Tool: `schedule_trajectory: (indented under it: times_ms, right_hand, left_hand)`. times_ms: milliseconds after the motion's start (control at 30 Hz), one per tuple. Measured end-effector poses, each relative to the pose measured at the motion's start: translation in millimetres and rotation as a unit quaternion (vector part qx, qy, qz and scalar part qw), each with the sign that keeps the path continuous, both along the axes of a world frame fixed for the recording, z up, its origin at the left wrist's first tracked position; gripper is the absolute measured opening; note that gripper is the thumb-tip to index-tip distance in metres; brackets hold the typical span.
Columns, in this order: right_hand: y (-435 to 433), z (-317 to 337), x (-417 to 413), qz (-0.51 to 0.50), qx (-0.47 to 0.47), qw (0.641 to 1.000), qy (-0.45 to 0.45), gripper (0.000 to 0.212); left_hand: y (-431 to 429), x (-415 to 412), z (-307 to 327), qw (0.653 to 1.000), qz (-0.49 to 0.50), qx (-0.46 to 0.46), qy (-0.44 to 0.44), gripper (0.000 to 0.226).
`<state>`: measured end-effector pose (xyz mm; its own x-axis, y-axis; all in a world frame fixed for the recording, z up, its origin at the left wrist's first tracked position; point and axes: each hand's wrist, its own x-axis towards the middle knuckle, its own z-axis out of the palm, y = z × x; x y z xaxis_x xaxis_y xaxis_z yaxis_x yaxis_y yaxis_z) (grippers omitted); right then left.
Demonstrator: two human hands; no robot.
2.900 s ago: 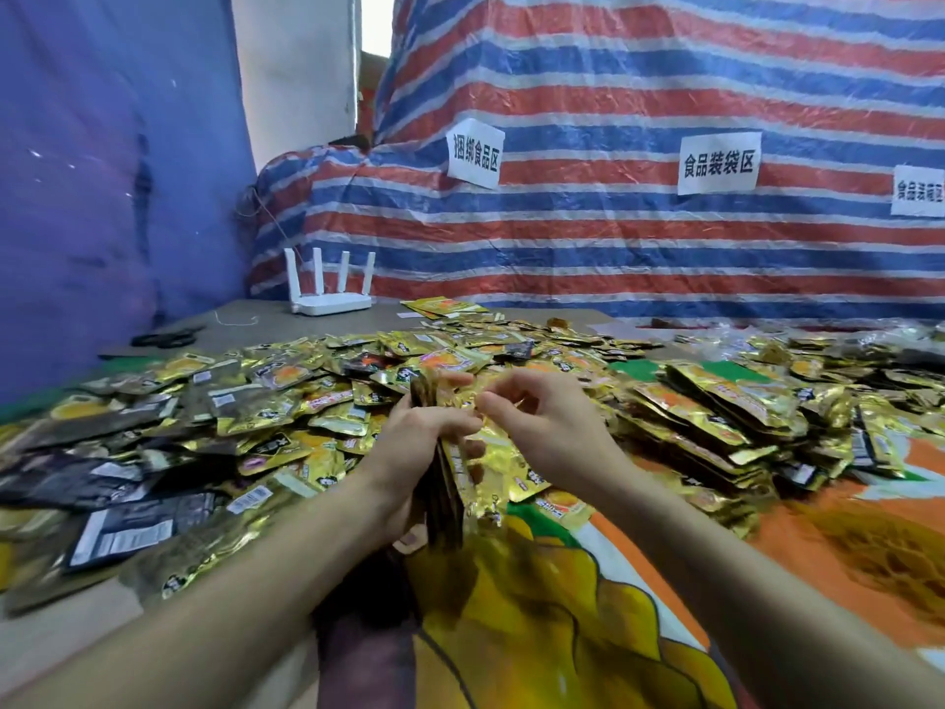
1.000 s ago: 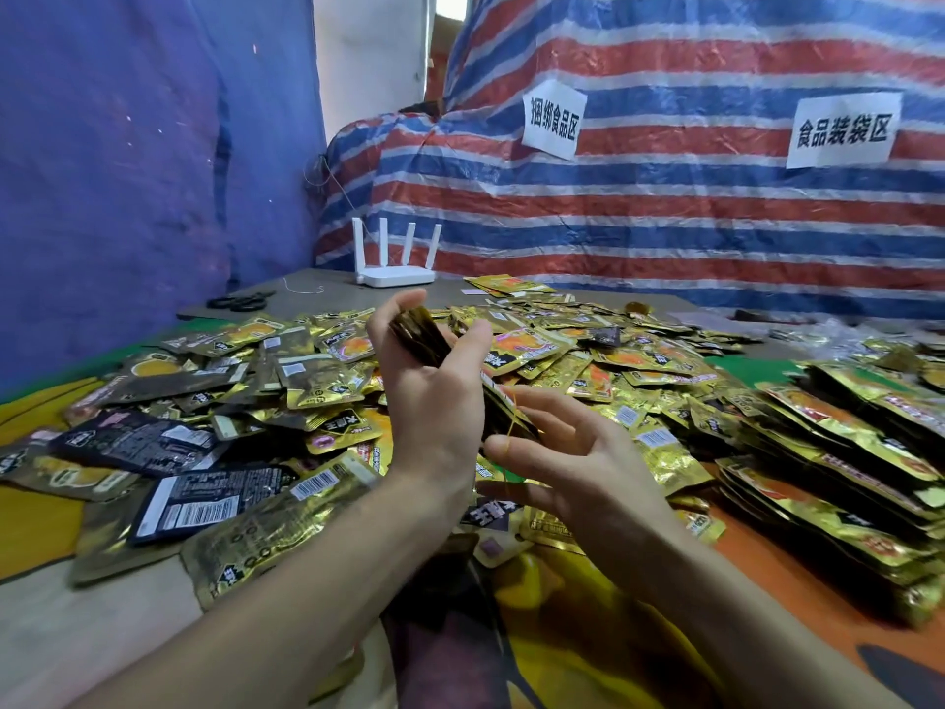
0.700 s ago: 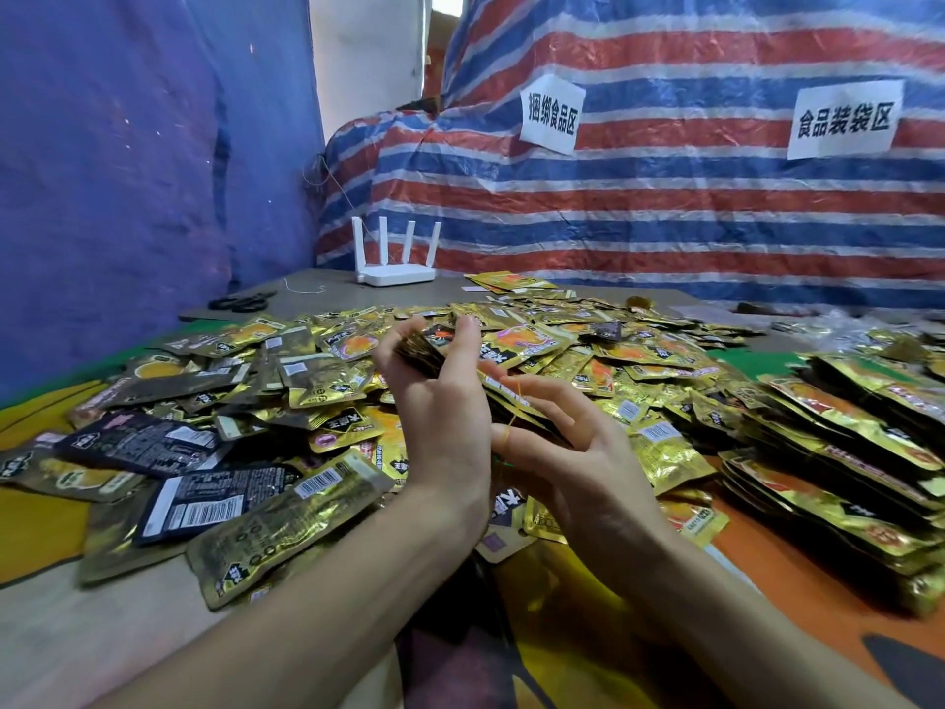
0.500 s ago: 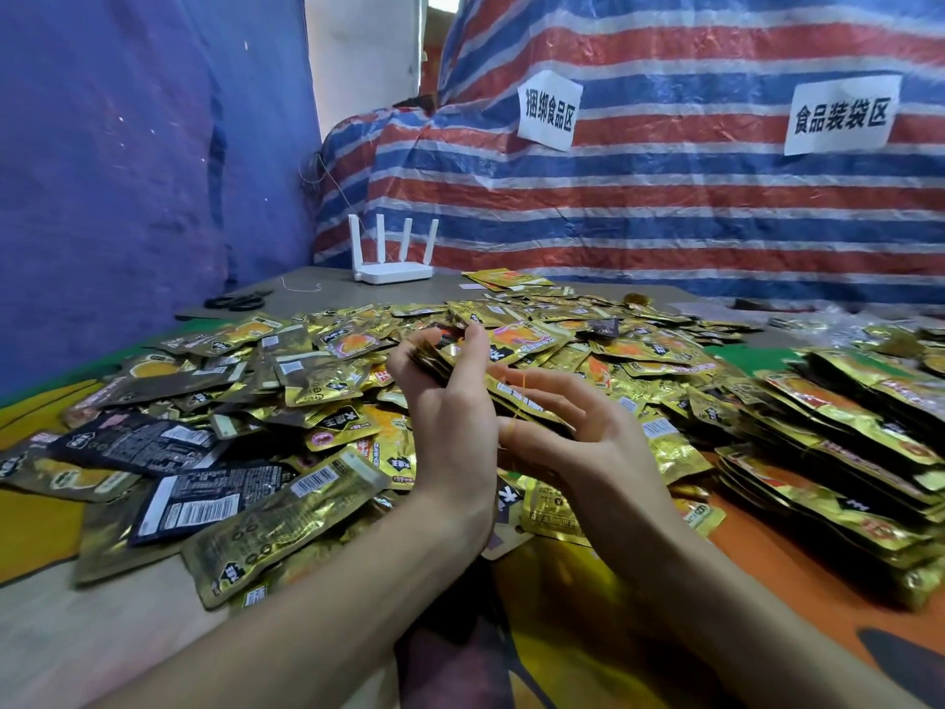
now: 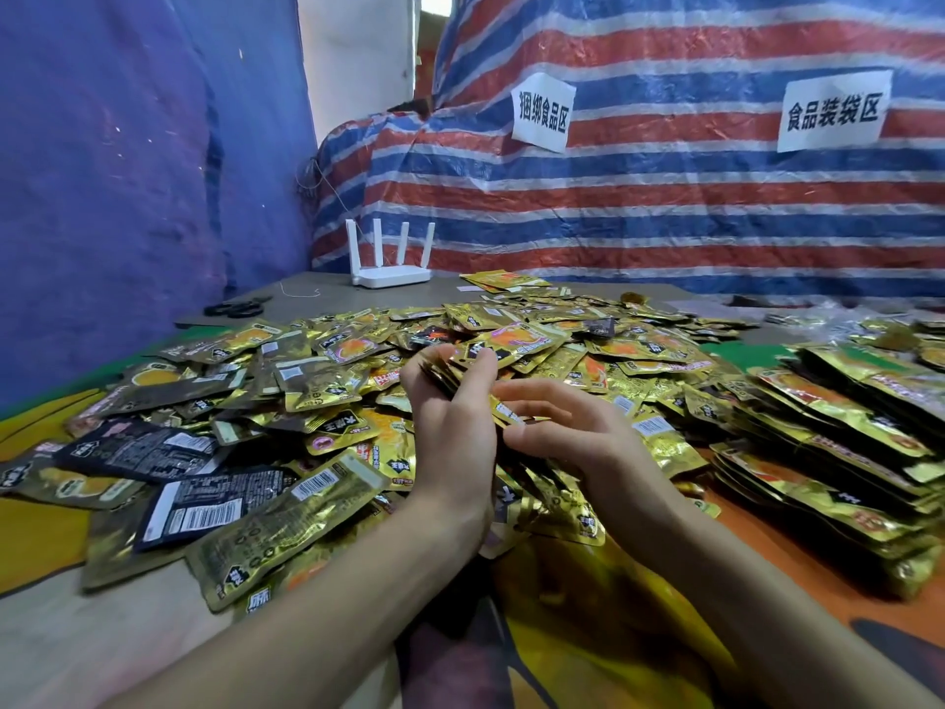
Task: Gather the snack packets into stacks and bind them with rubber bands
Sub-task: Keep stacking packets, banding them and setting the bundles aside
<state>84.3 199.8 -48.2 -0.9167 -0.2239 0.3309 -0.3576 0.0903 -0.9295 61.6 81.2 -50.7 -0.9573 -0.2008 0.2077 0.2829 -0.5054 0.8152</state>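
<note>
My left hand [image 5: 452, 432] grips a stack of gold snack packets [image 5: 450, 373] edge-on, thumb on one side and fingers on the other. My right hand [image 5: 572, 442] is against the near end of the same stack, fingers spread and curled around it; a thin rubber band showed on those fingers a moment earlier and is not plainly visible now. Loose gold and black packets [image 5: 317, 381] cover the table ahead and to the left. Rows of stacked packets [image 5: 838, 437] lie at the right.
A white router [image 5: 391, 271] stands at the back of the table, with black scissors [image 5: 235, 308] to its left. A striped tarp wall with two paper signs rises behind. A blue wall closes the left side. Bare tabletop [image 5: 61, 637] shows at front left.
The held stack has dropped from a raised position to just above the pile. My right hand moved from beneath the stack up around its near end.
</note>
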Motion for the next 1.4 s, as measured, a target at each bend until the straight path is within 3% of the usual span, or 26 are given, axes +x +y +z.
schedule_trajectory:
  times_ms: [100, 167, 400, 467, 567, 667, 733, 833, 933, 1033, 1133, 1300, 1400]
  right_hand:
    - [4, 0, -2, 0.006, 0.036, 0.999, 0.011, 0.048]
    - [5, -3, -1, -0.005, 0.058, 0.998, 0.040, 0.050]
    - [5, -10, 3, -0.038, 0.091, 0.992, 0.078, 0.038]
    - [4, -13, 4, -0.034, 0.106, 0.992, 0.061, 0.044]
    - [2, -15, 6, -0.001, 0.130, 0.991, 0.021, 0.072]
    - [-1, -15, 6, 0.027, 0.118, 0.992, 0.023, 0.093]
    - [1, -14, 6, 0.023, 0.113, 0.992, 0.046, 0.090]
    - [10, -7, 9, 0.004, 0.110, 0.991, 0.073, 0.074]
    - [20, 1, 14, -0.014, 0.126, 0.988, 0.086, 0.071]
    - [38, 4, 23, -0.046, 0.165, 0.981, 0.085, 0.074]
    - [61, 9, 39, -0.096, 0.201, 0.974, 0.050, 0.079]
    - [115, 37, 63, -0.250, 0.210, 0.943, 0.057, 0.073]
    - [154, 64, 74, -0.362, 0.259, 0.889, 0.109, 0.075]
  left_hand:
    - [-1, 0, -7, 0.991, 0.022, -0.089, 0.097, 0.032]
    - [-2, 0, -8, 0.985, 0.017, -0.123, 0.118, 0.030]
    - [-7, 1, 3, 0.999, -0.014, -0.037, 0.035, 0.023]
    - [-9, -1, 4, 0.999, -0.018, -0.031, 0.029, 0.020]
    - [-10, -1, 1, 0.997, -0.046, -0.052, 0.040, 0.020]
    - [-8, 3, -4, 0.971, -0.057, -0.191, 0.128, 0.027]
    - [-5, 7, -5, 0.941, -0.065, -0.271, 0.191, 0.036]
    - [1, 13, -2, 0.916, -0.065, -0.316, 0.239, 0.048]
    - [3, 19, 2, 0.918, -0.089, -0.303, 0.238, 0.066]
    - [4, 27, 4, 0.904, -0.066, -0.356, 0.227, 0.087]
    - [7, 38, 9, 0.873, -0.017, -0.430, 0.231, 0.093]
    - [27, 52, 23, 0.855, -0.025, -0.449, 0.259, 0.070]
    - [42, 58, 31, 0.847, -0.035, -0.460, 0.263, 0.049]
